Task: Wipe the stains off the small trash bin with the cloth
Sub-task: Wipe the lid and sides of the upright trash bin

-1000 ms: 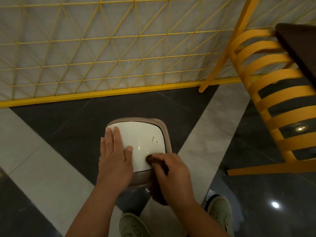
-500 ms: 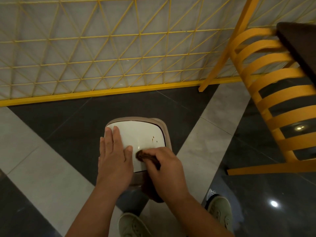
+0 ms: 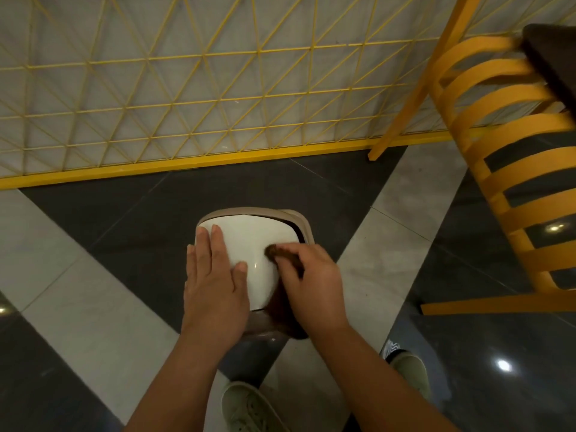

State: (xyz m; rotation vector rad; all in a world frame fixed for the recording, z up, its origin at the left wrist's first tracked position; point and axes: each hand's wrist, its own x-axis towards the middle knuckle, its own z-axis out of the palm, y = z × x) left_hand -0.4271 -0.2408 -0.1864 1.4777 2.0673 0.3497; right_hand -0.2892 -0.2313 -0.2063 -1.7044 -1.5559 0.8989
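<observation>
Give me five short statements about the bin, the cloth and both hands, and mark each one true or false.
1. The left hand rests flat on the bin's white lid. True.
2. The right hand holds a white cloth. False: the cloth is dark brown.
3. The cloth touches the lid. True.
4. The small trash bin stands on a table. False: it stands on the tiled floor.
5. A yellow chair stands to the right. True.
</observation>
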